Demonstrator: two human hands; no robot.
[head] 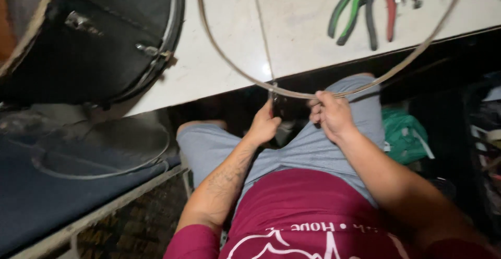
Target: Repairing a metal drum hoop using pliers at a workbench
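A large thin metal hoop (229, 63) lies partly on the white table (302, 19) and hangs over its near edge above my lap. My right hand (330, 114) grips the hoop's near rim. My left hand (263, 126) holds a small dark tool (275, 98) against the rim just left of the right hand; what kind of tool it is I cannot tell. I sit in grey shorts and a maroon shirt.
A black drum (99, 34) rests on the table's left end. Pliers with green handles (350, 11) and red handles (389, 6) lie at the far right. A round wire grille (99, 146) sits on a dark blue surface at left. A green bag (404, 133) lies right of my leg.
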